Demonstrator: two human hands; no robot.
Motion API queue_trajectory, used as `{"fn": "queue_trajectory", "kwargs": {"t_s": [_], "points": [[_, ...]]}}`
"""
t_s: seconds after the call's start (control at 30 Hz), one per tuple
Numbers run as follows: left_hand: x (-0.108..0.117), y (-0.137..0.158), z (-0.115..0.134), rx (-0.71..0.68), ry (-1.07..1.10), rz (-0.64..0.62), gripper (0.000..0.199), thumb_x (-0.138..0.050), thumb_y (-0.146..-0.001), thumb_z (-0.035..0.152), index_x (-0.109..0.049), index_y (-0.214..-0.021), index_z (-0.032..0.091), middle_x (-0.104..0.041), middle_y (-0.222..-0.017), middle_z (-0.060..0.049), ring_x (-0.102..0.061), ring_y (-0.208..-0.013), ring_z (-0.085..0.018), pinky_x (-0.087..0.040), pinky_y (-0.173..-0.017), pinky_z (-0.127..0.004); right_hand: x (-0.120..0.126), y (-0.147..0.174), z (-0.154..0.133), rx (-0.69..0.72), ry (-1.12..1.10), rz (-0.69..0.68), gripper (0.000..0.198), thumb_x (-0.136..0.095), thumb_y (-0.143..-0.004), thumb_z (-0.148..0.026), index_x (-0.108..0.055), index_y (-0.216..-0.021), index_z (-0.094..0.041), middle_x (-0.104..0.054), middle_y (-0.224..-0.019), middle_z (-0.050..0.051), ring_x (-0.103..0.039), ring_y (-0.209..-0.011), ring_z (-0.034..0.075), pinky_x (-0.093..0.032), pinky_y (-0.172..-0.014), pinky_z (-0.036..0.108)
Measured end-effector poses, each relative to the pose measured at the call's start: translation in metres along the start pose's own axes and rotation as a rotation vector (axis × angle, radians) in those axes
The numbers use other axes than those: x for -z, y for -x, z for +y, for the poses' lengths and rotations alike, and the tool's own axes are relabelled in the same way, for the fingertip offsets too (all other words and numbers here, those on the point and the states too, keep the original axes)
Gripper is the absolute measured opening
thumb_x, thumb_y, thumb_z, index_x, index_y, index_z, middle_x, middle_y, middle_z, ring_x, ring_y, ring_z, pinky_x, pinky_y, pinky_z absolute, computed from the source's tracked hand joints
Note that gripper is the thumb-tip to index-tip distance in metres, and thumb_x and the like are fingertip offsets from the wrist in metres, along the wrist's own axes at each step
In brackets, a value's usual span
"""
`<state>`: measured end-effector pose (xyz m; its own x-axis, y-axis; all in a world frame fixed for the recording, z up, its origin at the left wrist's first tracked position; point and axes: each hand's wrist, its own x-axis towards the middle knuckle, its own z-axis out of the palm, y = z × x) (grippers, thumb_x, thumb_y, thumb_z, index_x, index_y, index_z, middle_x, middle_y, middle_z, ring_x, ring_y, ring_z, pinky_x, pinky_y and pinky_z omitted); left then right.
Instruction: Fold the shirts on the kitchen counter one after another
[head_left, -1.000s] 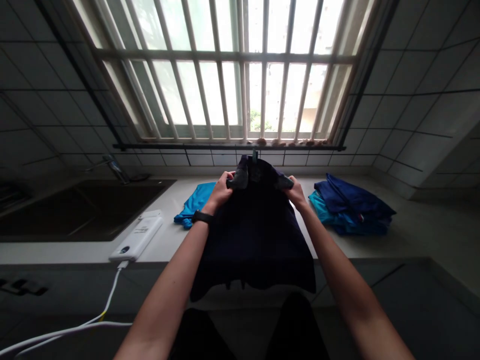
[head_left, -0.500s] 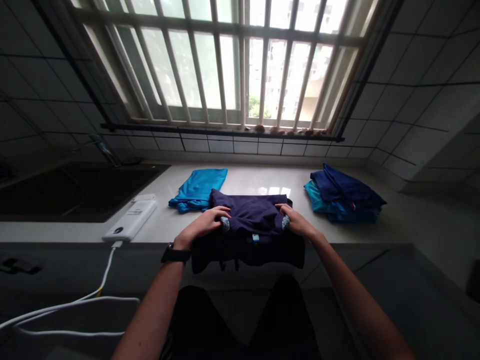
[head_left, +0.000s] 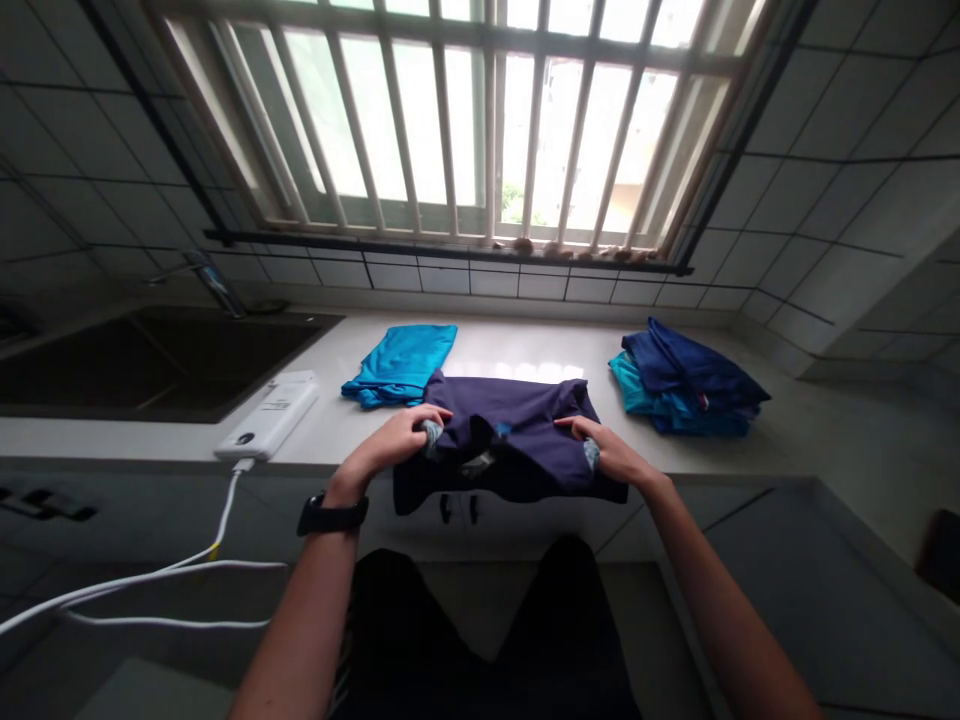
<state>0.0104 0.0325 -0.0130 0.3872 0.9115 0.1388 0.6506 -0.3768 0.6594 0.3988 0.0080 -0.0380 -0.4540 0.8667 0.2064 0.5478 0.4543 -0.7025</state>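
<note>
A dark navy garment (head_left: 517, 400) lies across the counter's front edge, and its near part hangs down over the cabinet. My left hand (head_left: 401, 440) is closed on its left side, while my right hand (head_left: 609, 452) grips the right side. Bits of pale patterned cloth show beside the fingers of both hands. Between the hands the near edge gapes, with a small blue patch and a light spot inside. Whether it is a shirt or shorts I cannot tell. Just beyond my left hand rests a folded bright blue garment (head_left: 405, 362).
To the right is a stack of folded blue and navy clothes (head_left: 686, 385). A white power bank (head_left: 270, 415) with a white cable (head_left: 225, 515) sits near the dark sink (head_left: 165, 360) on the left. Behind the white counter (head_left: 525, 345) is a barred window (head_left: 465, 130).
My hands have moved slightly apart, stretching the navy garment's near edge so that it gapes. The small label at its middle no longer shows. The view has tilted a little downward.
</note>
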Motion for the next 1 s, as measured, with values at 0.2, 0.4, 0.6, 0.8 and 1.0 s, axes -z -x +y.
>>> {"fn": "queue_trajectory", "kwargs": {"t_s": [0.2,0.4,0.6,0.8,1.0], "points": [[-0.029,0.010,-0.015,0.013,-0.099,-0.042,0.049,-0.043,-0.073,0.015,-0.071,-0.113,0.018,-0.064,-0.146,-0.011,-0.061,-0.133,-0.024,-0.047,-0.116,-0.038,-0.014,-0.002,0.031,0.032,0.195,-0.006,0.038,-0.043,-0.078,-0.007,-0.064,-0.105,-0.021,-0.053,-0.156,0.012,-0.053,-0.137,0.026,-0.040,-0.118,0.047],[-0.036,-0.052,-0.007,0.075,-0.181,0.050,0.055,-0.041,-0.083,0.012,-0.064,-0.133,0.012,-0.066,-0.143,-0.014,-0.062,-0.133,-0.023,-0.045,-0.118,-0.038,0.007,-0.062,0.047,-0.103,0.182,0.064,0.040,-0.048,-0.071,-0.006,-0.065,-0.104,-0.021,-0.064,-0.143,0.011,-0.062,-0.126,0.025,-0.048,-0.110,0.041],[-0.020,-0.046,0.000,0.079,-0.126,0.163,0.051,-0.040,-0.085,0.018,-0.072,-0.124,0.014,-0.072,-0.135,-0.012,-0.066,-0.127,-0.025,-0.047,-0.115,-0.037,0.030,-0.046,0.043,-0.067,0.014,0.101,0.029,-0.054,-0.084,-0.027,-0.069,-0.108,-0.019,-0.070,-0.133,0.012,-0.065,-0.115,0.028,-0.050,-0.103,0.043],[-0.037,-0.014,-0.016,-0.003,-0.106,0.008,0.036,-0.041,-0.082,0.018,-0.074,-0.097,0.018,-0.061,-0.152,-0.011,-0.060,-0.136,-0.025,-0.046,-0.117,-0.039,0.022,-0.021,0.063,-0.082,0.099,0.024,0.054,-0.056,-0.079,-0.021,-0.067,-0.132,-0.018,-0.071,-0.110,0.007,-0.065,-0.103,0.023,-0.051,-0.101,0.038],[-0.056,-0.008,-0.022,0.003,-0.231,0.106,0.044,-0.038,-0.086,0.010,-0.069,-0.117,0.015,-0.065,-0.146,-0.016,-0.063,-0.131,-0.025,-0.045,-0.118,-0.046,0.035,-0.030,0.040,-0.133,0.368,0.030,0.046,-0.049,-0.080,-0.004,-0.073,-0.115,-0.021,-0.062,-0.144,0.013,-0.055,-0.137,0.028,-0.044,-0.113,0.047]]}}
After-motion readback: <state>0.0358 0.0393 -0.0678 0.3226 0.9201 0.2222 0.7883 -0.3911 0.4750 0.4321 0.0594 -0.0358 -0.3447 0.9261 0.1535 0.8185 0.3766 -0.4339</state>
